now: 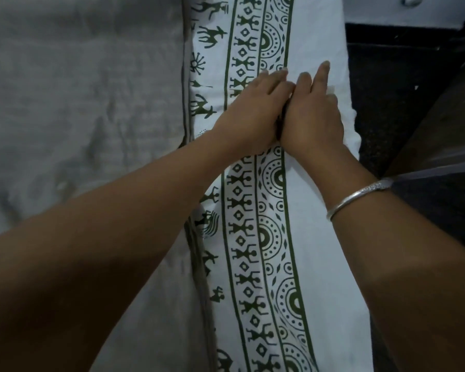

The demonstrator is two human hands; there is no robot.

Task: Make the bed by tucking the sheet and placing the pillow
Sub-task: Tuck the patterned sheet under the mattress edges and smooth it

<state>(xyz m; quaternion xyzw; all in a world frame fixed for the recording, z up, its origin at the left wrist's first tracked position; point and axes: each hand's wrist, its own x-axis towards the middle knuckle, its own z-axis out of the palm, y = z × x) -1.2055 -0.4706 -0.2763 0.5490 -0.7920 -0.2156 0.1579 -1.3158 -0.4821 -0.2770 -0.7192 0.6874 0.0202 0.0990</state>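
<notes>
A white sheet (255, 226) with a dark green border of figures and circles lies along the bed's right edge, folded back over the grey mattress (83, 103). My left hand (253, 111) and my right hand (314, 114) press flat on the sheet side by side, thumbs touching, fingers straight and pointing away from me. A silver bangle (360, 197) sits on my right wrist. No pillow is in view.
Dark floor (381, 89) runs along the right of the bed. A dark wooden piece of furniture (446, 122) stands at the right edge. A pale surface (403, 9) shows at the top right.
</notes>
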